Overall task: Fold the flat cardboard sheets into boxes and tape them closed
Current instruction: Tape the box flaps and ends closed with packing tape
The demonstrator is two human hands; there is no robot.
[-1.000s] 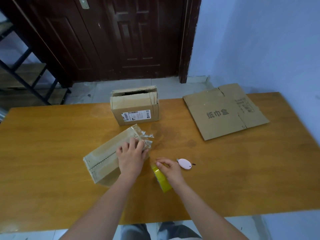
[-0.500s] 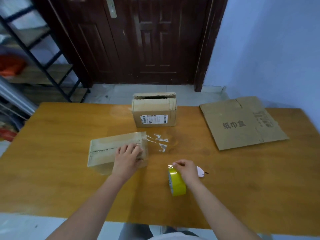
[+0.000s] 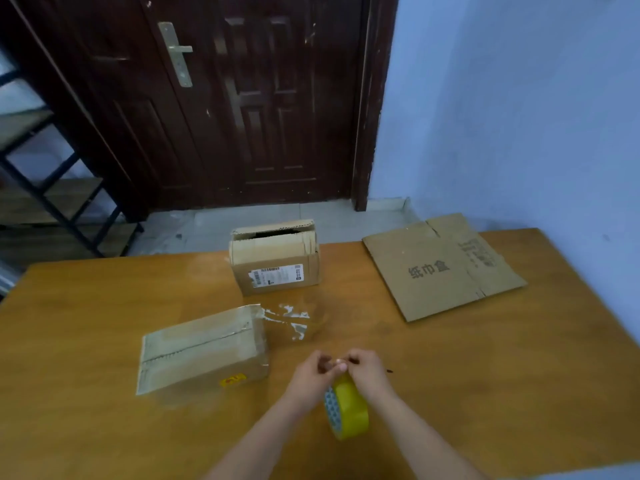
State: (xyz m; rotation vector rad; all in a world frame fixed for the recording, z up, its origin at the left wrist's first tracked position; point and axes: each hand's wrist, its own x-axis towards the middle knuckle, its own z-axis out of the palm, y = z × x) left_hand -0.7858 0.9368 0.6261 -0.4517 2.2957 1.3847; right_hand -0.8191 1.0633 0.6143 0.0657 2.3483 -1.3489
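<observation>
A yellow tape roll stands on edge on the wooden table, near the front. My left hand and my right hand meet at its top, fingertips curled and pinching there. To the left lies a closed cardboard box on its side, with tape along its seam. A crumpled strip of clear tape trails from its right end onto the table. No hand touches that box.
A second box with a white label stands at the table's far edge, its top partly open. A flat cardboard sheet lies at the far right. A dark tip shows beside my right hand. Beyond are a dark door and a blue wall.
My left hand has let go of the taped box and come across to the tape roll, joining my right hand at its top. The box now lies alone.
</observation>
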